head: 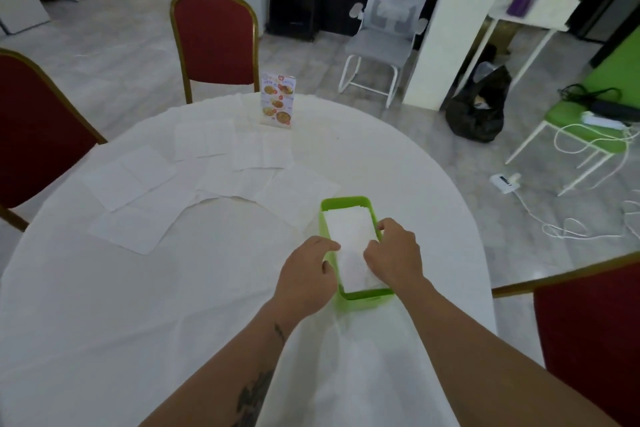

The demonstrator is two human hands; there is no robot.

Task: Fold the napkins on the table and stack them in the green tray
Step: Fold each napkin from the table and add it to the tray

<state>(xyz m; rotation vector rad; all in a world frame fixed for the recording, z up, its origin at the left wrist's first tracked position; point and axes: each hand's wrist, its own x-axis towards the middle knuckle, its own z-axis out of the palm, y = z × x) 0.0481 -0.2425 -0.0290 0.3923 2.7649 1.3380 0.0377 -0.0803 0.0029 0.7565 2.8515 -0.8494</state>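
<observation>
A round surface (138, 305) under a white cloth filled most of the view, and the green tray (327, 215) stood on it, toward its right side. Beyond the tray to the left, several unfolded napkins (131, 180) lay flat and partly overlapping, white on white, so their exact count could not be told. Red chairs with gold frames (214, 38) stood around the surface, one far behind the tray, one far to its left and one near its right. A menu card (278, 100) stood upright well behind the tray, at the far edge. Inside the tray lay a stack of folded napkins (349, 229), filling it almost wall to wall. The left hand (306, 277) rested against the tray's left wall, fingers bent over the rim. The right hand (394, 253) lay on the stack at the tray's right side, fingers curled down onto the top napkin; whether it pinched the napkin or merely pressed it could not be told.
</observation>
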